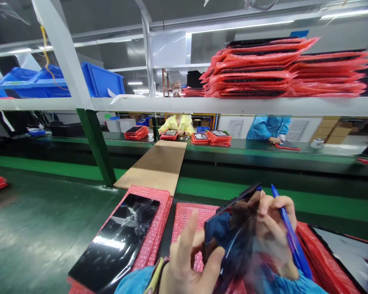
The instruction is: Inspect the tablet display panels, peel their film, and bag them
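Observation:
A dark glossy panel is held up, tilted, between my hands above a pink bubble bag. My left hand grips its left edge between thumb and fingers, the index finger raised. My right hand pinches at the panel's upper right edge and also has a blue pen between its fingers. Left of my hands, another black glossy panel in clear film lies on a stack of pink bubble bags. On the right, a panel with a grey surface rests on red bags.
A white shelf beam crosses above, carrying stacked red packages and blue bins. A green post stands at left beside a wooden board. Across the line, a person in yellow and a person in blue work.

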Tool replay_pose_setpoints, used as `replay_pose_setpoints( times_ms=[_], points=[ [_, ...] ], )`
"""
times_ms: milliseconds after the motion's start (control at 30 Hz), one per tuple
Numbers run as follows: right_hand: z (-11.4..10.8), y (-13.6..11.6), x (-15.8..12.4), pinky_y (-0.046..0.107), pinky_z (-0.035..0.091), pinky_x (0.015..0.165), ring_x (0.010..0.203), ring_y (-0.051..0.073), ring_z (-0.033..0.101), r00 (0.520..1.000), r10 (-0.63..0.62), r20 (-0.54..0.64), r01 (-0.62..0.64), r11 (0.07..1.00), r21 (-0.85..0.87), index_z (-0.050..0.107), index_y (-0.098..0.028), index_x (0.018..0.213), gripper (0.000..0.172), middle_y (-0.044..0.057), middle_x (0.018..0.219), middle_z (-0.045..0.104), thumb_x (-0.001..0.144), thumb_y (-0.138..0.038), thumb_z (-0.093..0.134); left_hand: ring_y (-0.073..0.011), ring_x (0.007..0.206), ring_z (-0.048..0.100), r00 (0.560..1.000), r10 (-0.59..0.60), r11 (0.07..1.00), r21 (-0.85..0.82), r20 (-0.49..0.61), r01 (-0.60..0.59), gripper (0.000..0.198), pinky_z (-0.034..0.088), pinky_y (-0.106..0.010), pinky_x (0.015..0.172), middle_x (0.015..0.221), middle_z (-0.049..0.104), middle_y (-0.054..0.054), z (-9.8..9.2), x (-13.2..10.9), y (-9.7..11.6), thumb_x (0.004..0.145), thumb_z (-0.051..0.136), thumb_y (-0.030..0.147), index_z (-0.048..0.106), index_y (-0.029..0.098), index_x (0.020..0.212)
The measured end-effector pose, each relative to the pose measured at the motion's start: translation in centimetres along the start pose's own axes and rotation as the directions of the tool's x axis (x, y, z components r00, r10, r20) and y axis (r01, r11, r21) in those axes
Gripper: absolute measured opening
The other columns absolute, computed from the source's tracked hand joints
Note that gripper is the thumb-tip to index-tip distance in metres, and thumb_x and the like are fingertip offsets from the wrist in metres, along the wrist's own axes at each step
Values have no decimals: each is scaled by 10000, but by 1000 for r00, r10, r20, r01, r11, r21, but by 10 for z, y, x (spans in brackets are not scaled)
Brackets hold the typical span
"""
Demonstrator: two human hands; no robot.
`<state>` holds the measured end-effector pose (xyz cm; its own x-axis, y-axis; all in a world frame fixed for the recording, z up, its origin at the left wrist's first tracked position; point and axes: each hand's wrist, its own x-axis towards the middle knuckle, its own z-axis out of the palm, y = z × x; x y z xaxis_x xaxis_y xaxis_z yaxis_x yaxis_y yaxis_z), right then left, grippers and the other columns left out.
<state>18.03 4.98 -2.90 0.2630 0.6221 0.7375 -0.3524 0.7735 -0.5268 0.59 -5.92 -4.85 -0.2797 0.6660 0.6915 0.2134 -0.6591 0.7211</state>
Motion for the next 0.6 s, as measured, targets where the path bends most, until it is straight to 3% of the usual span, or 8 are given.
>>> replay_pose_setpoints(
  times_ms=[133, 333, 600],
  points=[
    [-2, 1, 0, 349, 412, 715, 620, 160, 512, 999, 45, -4, -45, 999, -16, 538, -269, 819, 313, -77, 573, 558, 641, -201, 786, -220, 739, 726, 1000, 4, 999, 39, -15, -3, 628, 622, -320, 719, 915, 745, -54, 1, -2, 1, 804, 699, 198, 490, 317, 1385],
    [-2, 0, 0, 398, 435, 785, 630, 167, 516, 994, 104, -24, -105, 994, -44, 529, -277, 834, 331, -70, 593, 551, 634, -232, 789, -225, 727, 729, 993, 44, 996, 86, -108, -35, 581, 617, -285, 559, 951, 733, -50, 7, -6, 1, 782, 715, 135, 557, 321, 1309],
    [3, 0, 1, 407, 449, 843, 550, 137, 485, 994, 102, -46, -105, 993, -62, 549, -269, 813, 323, -80, 574, 528, 616, -235, 802, -276, 960, 702, 999, -45, 999, -32, -13, 44, 598, 605, -363, 818, 1114, 707, -116, 6, 3, 1, 835, 655, 194, 468, 253, 1400]
  ],
)
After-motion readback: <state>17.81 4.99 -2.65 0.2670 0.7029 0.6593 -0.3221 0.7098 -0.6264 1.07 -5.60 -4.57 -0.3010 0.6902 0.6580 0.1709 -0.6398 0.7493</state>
